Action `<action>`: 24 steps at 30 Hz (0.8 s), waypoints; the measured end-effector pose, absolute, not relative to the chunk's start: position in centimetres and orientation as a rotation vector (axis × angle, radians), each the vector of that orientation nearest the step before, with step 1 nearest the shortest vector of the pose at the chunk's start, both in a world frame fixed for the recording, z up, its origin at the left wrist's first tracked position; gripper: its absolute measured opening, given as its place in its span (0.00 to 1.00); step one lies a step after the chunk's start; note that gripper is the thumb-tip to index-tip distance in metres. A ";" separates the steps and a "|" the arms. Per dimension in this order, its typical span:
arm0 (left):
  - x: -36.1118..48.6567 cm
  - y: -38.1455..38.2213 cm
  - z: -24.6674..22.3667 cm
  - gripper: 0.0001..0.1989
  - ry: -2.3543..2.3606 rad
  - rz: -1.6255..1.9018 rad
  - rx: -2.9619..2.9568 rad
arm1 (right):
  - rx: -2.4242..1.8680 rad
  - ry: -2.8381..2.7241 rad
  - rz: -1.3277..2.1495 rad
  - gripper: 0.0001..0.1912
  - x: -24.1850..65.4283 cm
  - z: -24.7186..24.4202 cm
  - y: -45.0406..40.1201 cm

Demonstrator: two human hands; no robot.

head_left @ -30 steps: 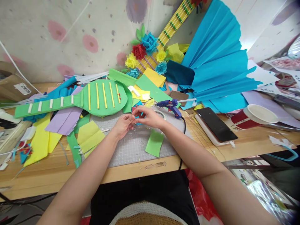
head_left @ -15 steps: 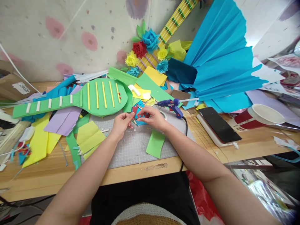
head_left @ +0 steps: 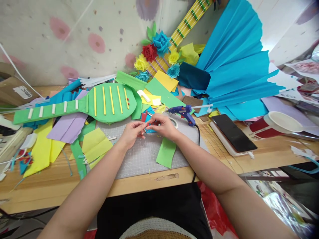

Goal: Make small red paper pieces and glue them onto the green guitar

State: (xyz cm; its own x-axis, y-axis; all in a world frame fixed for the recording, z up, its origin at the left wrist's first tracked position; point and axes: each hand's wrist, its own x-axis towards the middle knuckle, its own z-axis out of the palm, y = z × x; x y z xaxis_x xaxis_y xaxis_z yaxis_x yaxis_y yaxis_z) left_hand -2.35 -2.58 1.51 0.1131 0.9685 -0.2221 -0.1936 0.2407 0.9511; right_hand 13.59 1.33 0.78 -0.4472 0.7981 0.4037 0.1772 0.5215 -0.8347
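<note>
My left hand point(head_left: 134, 133) and my right hand point(head_left: 163, 126) meet over the cutting mat point(head_left: 136, 162), fingertips pinched together and touching. Between them is a small reddish bit, too small to make out clearly. Red and blue paper scraps point(head_left: 150, 111) lie just behind the fingers. A green paper piece point(head_left: 166, 153) lies under my right wrist. To the left rests a green paper guitar point(head_left: 107, 108) with yellow strips on its body, white strips on its neck and tiny red bits near one strip.
A purple glue gun point(head_left: 183, 112) with a white stick lies behind my right hand, its cable running over the table edge. At the right are a phone point(head_left: 234, 132) and a paper cup point(head_left: 271, 126). Blue pleated paper point(head_left: 239, 63) and a flowered yellow guitar point(head_left: 183, 31) stand behind.
My fingertips have come closer together, the left hand shifting slightly right. The view has moved a little; the things on the table stay put.
</note>
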 end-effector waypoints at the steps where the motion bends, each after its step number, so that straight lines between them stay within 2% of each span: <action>1: -2.3 -2.5 1.5 0.18 1.109 1.075 0.930 | -0.801 -1.916 0.941 0.22 13.6 0.7 1.3; 5: -2.2 -2.4 1.1 0.20 1.149 1.125 0.988 | -0.853 -1.938 0.921 0.19 13.6 0.5 1.4; 9: -2.0 -2.5 0.6 0.19 1.204 1.135 1.167 | -0.905 -2.026 0.780 0.12 13.7 0.4 1.5; 18: -2.7 -2.5 -0.1 0.09 1.485 1.042 1.758 | -0.973 -2.270 0.408 0.02 13.4 1.2 0.9; 21: -2.8 -2.5 0.1 0.07 1.536 1.039 1.840 | -0.961 -2.256 0.447 0.02 13.3 1.1 0.9; 24: -2.8 -2.3 0.0 0.08 1.519 1.064 1.739 | -0.953 -2.124 0.660 0.05 13.4 0.6 1.2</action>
State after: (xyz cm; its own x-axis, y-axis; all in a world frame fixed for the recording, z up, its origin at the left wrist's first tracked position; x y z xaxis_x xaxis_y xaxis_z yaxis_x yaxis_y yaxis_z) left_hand -2.79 -2.32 -0.03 0.0288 0.9822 0.1857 0.5099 -0.1742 0.8424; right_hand 13.36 1.22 0.63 -0.4791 0.7853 0.3921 0.4251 0.5984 -0.6791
